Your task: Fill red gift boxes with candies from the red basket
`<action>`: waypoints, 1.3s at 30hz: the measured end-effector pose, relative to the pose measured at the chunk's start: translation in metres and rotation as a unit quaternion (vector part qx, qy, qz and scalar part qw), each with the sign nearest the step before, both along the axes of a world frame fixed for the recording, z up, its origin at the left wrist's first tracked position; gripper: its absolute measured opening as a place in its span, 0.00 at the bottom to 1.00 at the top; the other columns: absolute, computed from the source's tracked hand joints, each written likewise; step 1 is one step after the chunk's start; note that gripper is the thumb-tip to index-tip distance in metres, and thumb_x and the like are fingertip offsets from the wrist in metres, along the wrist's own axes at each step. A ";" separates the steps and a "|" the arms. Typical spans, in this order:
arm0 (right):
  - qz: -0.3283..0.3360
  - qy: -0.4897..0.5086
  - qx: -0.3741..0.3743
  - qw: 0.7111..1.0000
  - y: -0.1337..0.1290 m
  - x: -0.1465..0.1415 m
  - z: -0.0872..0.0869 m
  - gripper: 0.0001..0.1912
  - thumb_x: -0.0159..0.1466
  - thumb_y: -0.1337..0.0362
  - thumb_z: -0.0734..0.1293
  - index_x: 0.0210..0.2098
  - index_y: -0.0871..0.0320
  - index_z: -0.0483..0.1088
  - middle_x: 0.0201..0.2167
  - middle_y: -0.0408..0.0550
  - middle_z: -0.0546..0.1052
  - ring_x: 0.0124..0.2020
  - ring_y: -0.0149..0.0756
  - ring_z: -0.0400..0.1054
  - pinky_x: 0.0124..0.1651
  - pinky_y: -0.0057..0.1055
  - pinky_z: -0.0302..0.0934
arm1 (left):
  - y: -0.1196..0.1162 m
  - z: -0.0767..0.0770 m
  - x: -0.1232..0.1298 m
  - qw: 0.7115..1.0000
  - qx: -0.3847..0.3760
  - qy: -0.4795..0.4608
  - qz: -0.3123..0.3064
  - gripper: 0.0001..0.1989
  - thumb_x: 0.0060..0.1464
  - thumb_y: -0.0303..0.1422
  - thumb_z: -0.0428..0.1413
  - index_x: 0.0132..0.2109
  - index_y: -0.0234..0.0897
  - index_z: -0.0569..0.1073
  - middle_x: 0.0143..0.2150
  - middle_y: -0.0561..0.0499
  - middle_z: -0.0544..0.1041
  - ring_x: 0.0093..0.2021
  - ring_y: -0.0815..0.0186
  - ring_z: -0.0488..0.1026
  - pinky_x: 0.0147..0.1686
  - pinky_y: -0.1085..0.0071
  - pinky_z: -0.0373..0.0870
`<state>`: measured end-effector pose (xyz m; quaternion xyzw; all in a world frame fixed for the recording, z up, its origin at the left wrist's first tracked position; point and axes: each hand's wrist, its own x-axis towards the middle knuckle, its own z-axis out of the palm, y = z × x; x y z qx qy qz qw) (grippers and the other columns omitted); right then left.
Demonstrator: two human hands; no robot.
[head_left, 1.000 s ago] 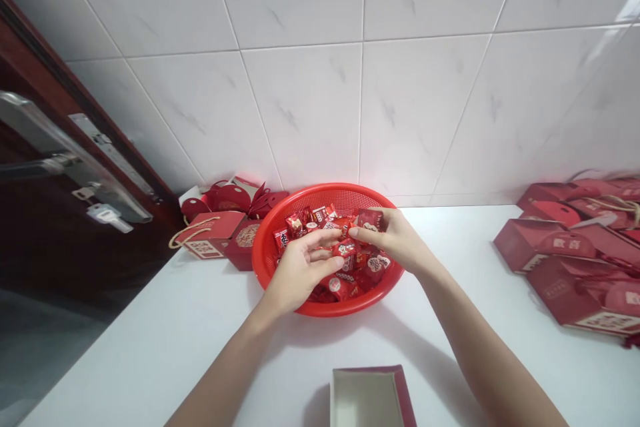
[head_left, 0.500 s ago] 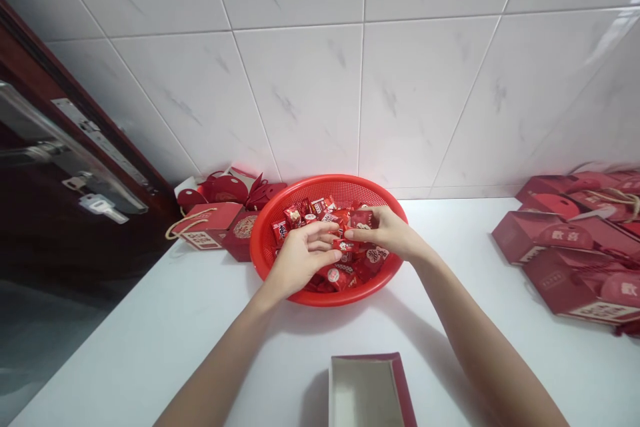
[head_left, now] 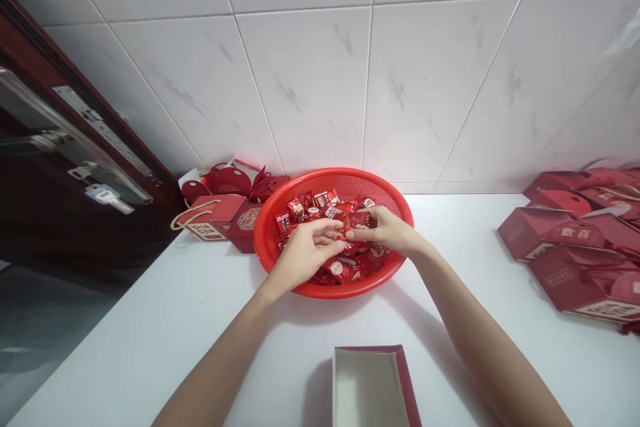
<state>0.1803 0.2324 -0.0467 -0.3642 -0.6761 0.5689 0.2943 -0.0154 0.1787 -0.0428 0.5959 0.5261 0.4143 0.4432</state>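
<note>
- W/ L hand (head_left: 303,250) half curled over wrapped candies (head_left: 338,269); can't be sure if gripping any.
- W/ R hand (head_left: 387,232) nearly closed, pinching red packet (head_left: 359,220) betw. thumb & fingers.
- See candies inside red basket (head_left: 330,291), on white desk (head_left: 200,320), behind open box (head_left: 371,383).
- Note red gift boxes (head_left: 560,277) also.

The left hand (head_left: 303,253) and the right hand (head_left: 390,232) are both bare, with slim fingers (head_left: 325,226). Just behind the left hand, the wrist (head_left: 270,289) is narrow and uncovered. The left forearm (head_left: 223,357) is also bare, slender in shape, and becomes gradually wider away from the hand. Behind the right hand, the right forearm (head_left: 475,337) has a similar tapered shape, bare until the view's edge. The fingernails are too small to describe.
</note>
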 end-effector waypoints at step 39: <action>0.067 -0.001 -0.038 0.997 0.002 0.000 0.000 0.16 0.51 0.63 0.78 0.38 0.60 0.77 0.30 0.43 0.78 0.35 0.38 0.72 0.39 0.33 0.68 | 0.000 -0.008 0.002 0.990 0.099 0.101 0.027 0.12 0.46 0.35 0.66 0.39 0.38 0.83 0.43 0.47 0.83 0.45 0.56 0.80 0.47 0.61 0.77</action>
